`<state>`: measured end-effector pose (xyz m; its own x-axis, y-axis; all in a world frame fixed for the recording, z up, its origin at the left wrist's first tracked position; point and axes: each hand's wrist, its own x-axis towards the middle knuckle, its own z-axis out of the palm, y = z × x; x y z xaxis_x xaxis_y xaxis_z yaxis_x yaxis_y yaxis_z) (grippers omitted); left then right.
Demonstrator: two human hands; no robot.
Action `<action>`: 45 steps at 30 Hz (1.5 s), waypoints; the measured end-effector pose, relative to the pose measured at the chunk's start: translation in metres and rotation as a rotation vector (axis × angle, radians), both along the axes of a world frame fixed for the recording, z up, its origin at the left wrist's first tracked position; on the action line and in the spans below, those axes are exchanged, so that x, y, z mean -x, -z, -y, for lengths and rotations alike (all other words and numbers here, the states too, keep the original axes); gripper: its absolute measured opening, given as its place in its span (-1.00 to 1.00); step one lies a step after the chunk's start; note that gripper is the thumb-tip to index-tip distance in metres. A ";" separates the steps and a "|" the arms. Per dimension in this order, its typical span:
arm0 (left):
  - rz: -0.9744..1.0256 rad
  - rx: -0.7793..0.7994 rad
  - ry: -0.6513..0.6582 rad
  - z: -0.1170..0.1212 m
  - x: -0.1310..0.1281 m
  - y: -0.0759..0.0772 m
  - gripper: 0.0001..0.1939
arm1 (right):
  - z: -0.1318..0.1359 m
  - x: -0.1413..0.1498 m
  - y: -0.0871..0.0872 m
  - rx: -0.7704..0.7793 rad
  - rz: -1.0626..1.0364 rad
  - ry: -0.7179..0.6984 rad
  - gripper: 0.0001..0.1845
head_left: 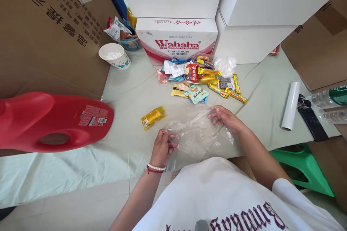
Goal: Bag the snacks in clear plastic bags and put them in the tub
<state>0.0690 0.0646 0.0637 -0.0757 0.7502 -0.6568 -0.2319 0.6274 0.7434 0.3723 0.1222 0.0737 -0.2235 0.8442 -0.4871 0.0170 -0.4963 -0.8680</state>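
Note:
A clear plastic bag is stretched between my two hands, low over the near side of the table. My left hand pinches its left edge between thumb and fingers. At the far right edge, my right hand grips the film, with some fingers seen through it. Just beyond my left hand lies a yellow wrapped snack. Past the bag is a pile of packaged snacks, including a red packet, a light green packet and several yellow bars.
A white and red Wahaha carton stands behind the snacks, with crumpled clear plastic beside it. On the left are a red jug and a paper cup. A white roll and a black object lie right, above a green stool.

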 end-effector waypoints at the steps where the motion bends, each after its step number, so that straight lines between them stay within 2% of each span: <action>1: -0.010 -0.004 -0.030 0.001 -0.001 0.000 -0.51 | 0.003 0.000 -0.001 0.019 -0.048 -0.039 -0.32; 3: -0.036 -0.021 -0.087 0.001 -0.002 0.000 -0.53 | 0.012 -0.004 -0.004 0.066 -0.099 -0.108 -0.12; 5: -0.066 -0.050 -0.096 -0.001 -0.001 0.002 -0.56 | 0.023 -0.010 -0.003 0.104 -0.047 -0.125 -0.07; 9: -0.252 -0.199 -0.057 -0.004 0.008 0.012 -0.64 | 0.037 -0.025 0.008 0.064 0.146 0.003 -0.40; 12: -0.599 -0.335 -0.014 -0.001 0.015 0.016 -0.70 | 0.037 -0.036 0.011 -0.046 0.268 0.099 -0.43; 15: -0.974 -0.630 0.058 0.001 0.014 0.009 -0.80 | 0.032 -0.043 0.005 -0.183 0.433 0.108 -0.47; 17: -1.067 -0.865 0.167 -0.006 0.008 0.000 -0.87 | 0.028 -0.045 -0.001 -0.251 0.537 0.048 -0.52; 19: -1.069 -0.977 0.258 -0.022 -0.001 -0.008 -0.82 | 0.025 -0.046 -0.005 -0.292 0.607 -0.019 -0.54; 20: -1.068 -0.969 0.280 -0.033 -0.005 -0.011 -0.76 | 0.024 -0.045 -0.006 -0.305 0.629 -0.047 -0.55; 23: -1.070 -0.790 0.408 -0.068 -0.016 -0.008 -0.64 | 0.024 -0.045 -0.002 -0.332 0.659 -0.107 -0.55; 25: -1.041 -0.704 0.557 -0.083 -0.019 0.000 -0.71 | 0.025 -0.047 0.002 -0.343 0.678 -0.129 -0.54; 28: -0.876 -0.743 0.688 -0.081 -0.018 0.013 -0.89 | 0.029 -0.051 0.007 -0.371 0.737 -0.113 -0.55; 30: -0.743 -0.759 0.643 -0.066 -0.015 0.019 -0.93 | 0.032 -0.052 0.009 -0.390 0.778 -0.087 -0.57; 33: -0.724 -0.707 0.392 -0.040 -0.011 0.018 -0.92 | 0.040 -0.047 0.012 -0.441 0.808 -0.051 -0.61; 36: -0.828 -0.813 0.141 -0.023 -0.012 0.004 -0.84 | 0.052 -0.033 0.015 -0.534 0.865 0.006 -0.65; 38: -0.831 -0.982 0.078 -0.019 -0.016 -0.011 -0.74 | 0.061 -0.021 0.018 -0.585 0.913 0.050 -0.66; 40: -0.777 -1.147 0.142 -0.020 -0.024 -0.023 -0.61 | 0.070 -0.011 0.021 -0.611 0.933 0.082 -0.65; 42: -0.716 -1.232 0.325 -0.027 -0.037 -0.028 -0.51 | 0.078 -0.004 0.023 -0.626 0.928 0.107 -0.63; 45: -0.642 -1.182 0.543 -0.044 -0.055 -0.021 -0.47 | 0.084 0.000 0.025 -0.624 0.919 0.144 -0.61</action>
<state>0.1240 0.1084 0.0846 0.3508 0.8509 0.3911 0.3963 -0.5133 0.7612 0.3725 0.0381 0.0488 0.1225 0.9873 0.1009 0.7573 -0.0273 -0.6525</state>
